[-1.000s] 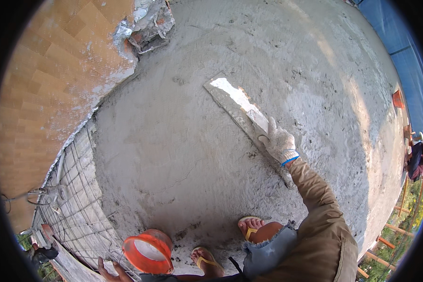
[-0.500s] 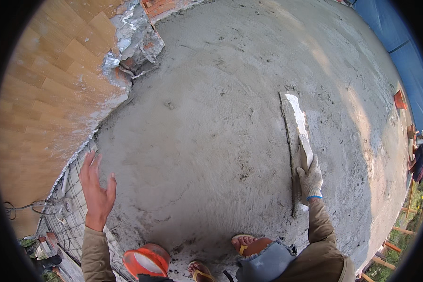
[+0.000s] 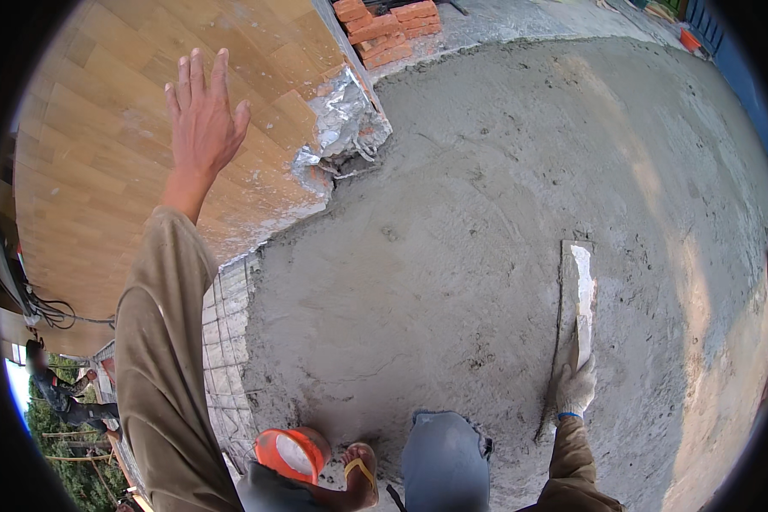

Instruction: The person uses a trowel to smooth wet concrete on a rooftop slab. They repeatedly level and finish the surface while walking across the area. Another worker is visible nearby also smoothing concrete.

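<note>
My right hand (image 3: pixel 576 389), in a white knitted glove with a blue cuff, is closed on the pale handle of a long plastering float (image 3: pixel 567 299). The float lies lengthwise on wet grey cement (image 3: pixel 401 290). Bare and with its fingers stretched out, my left hand (image 3: pixel 203 128) is over the wood-patterned plank surface (image 3: pixel 94 213) at the left. Whether its palm touches that surface, I cannot tell. By my sandalled foot, an orange bucket (image 3: pixel 269 452) stands tilted in view with something pale inside.
A broken edge with silvery foil (image 3: pixel 346 119) borders the cement. Steel mesh (image 3: pixel 224 341) shows below the planks. Red bricks (image 3: pixel 388 34) are stacked at the back, and a blue sheet (image 3: pixel 738 94) stands at the right. Another person (image 3: pixel 64 397) is at the lower left, near cables (image 3: pixel 51 311).
My left hand has gone up and forward, from above the mesh to over the planks. The view has shifted left. My right hand still holds the float on the cement.
</note>
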Tool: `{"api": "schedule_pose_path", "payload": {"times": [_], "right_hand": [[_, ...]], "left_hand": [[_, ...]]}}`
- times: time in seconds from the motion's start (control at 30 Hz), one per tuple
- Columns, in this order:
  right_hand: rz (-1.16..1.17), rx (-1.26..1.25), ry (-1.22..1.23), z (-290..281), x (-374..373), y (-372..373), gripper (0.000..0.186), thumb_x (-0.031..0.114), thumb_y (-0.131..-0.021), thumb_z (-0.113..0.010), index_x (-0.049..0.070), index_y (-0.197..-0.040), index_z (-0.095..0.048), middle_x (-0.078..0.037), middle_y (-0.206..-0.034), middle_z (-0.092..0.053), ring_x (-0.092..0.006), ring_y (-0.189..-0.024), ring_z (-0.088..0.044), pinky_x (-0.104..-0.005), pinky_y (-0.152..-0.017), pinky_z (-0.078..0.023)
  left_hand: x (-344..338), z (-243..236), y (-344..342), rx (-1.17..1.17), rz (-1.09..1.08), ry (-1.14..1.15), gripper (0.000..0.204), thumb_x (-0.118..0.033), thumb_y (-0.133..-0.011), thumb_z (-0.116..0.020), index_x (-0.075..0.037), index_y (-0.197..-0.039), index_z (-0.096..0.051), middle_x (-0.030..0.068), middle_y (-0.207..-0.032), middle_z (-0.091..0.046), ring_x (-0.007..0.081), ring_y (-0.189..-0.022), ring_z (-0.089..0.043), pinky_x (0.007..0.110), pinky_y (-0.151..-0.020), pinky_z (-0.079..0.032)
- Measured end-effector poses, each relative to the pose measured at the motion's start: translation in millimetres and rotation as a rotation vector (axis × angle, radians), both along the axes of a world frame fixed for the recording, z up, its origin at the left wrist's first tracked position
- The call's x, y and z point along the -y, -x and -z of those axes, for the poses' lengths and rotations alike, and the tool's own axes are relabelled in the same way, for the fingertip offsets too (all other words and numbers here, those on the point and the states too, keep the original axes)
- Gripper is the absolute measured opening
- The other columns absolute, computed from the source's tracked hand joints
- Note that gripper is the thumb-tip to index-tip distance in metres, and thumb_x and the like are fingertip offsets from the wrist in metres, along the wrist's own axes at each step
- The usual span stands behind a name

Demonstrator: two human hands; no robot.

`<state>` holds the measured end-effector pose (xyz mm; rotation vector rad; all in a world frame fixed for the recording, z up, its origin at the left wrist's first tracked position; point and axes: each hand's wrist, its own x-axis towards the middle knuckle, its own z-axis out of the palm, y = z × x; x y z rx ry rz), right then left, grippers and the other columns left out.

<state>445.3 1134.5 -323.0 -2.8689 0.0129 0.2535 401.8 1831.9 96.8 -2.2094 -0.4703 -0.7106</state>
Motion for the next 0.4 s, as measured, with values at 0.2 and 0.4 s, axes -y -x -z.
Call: {"api": "schedule_pose_path", "payload": {"times": [0.2,0.4], "right_hand": [[0.009,0.072,0.034,-2,3,-3,0.076,0.034,-0.089,-0.073,0.003,-0.152,-0.043,-0.028,-0.118,-0.066,-0.0480,-0.105,-0.066,-0.0576,-0.088,-0.055],[0.028,0.009,0.029,-16,-5,-16,0.076,0.036,-0.090,-0.071,0.002,-0.152,-0.042,-0.030,-0.125,-0.066,-0.0488,-0.110,-0.066,-0.0570,-0.092,-0.055]], "left_hand": [[-79,-26,-57,0.177,0.309,-0.192,0.095,-0.064,-0.097,-0.060,-0.019,-0.170,-0.018,0.0195,-0.174,-0.016,0.0398,-0.161,-0.016,0.066,-0.125,-0.014],[-105,-13,-73,0.309,0.381,-0.356,0.100,-0.077,-0.094,-0.054,-0.019,-0.169,-0.021,0.0147,-0.175,-0.018,0.0385,-0.160,-0.018,0.067,-0.123,-0.017]]}}
